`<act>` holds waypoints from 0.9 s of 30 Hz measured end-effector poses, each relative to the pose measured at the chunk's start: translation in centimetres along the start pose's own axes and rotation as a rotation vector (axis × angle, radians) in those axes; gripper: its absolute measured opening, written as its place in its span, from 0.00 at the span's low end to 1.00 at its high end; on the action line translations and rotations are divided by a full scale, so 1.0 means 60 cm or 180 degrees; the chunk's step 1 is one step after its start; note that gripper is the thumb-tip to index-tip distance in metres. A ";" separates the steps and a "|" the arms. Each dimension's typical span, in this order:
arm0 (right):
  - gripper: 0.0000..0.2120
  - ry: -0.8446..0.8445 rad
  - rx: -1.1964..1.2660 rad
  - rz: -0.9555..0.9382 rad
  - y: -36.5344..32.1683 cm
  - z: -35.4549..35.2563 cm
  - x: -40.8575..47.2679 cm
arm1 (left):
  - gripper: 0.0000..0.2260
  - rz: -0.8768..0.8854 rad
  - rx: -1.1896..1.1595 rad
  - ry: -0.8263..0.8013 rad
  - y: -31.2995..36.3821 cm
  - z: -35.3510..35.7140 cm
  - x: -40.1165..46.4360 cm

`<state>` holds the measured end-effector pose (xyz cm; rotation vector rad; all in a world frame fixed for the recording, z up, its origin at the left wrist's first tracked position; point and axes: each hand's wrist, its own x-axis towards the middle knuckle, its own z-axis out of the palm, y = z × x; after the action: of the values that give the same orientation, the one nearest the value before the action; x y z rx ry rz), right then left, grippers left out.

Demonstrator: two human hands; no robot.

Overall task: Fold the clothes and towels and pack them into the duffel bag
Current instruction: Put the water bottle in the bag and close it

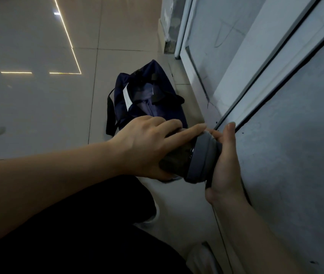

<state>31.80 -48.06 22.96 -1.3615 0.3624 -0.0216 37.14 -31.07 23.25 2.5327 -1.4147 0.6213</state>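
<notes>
While both hands [145,147] [224,165] grip bottle [194,161], duffel bag [149,99] hugs wall.

Pale glossy tile floor [38,105] with thin bright light lines [66,32] reflected near its far left corner. A grey panel with white frames [276,56] runs along the floor's right edge. Black trousers [68,234] and white shoes [153,214] down at the near edge.

Pale glossy tiled floor [38,107] — dark navy duffel bag [137,99] lying on it unzipped, close beside the right-hand wall's edge — black straps trailing.
</notes>
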 end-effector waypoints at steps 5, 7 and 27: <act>0.32 -0.0064 0.0296 0.0484 -0.003 -0.017 0.012 | 0.42 -0.0275 -0.0335 -0.0247 0.004 0.004 0.002; 0.35 -0.0091 0.0451 0.0708 -0.005 -0.029 0.017 | 0.44 -0.0368 -0.0455 -0.0402 0.003 0.004 0.006; 0.35 0.0068 0.0255 0.0425 0.008 -0.032 -0.001 | 0.46 -0.0513 -0.0559 -0.0461 0.027 -0.015 -0.005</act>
<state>31.13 -49.77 22.18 -1.2563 0.4652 0.0595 35.39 -31.39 23.88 2.5599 -1.2305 0.2789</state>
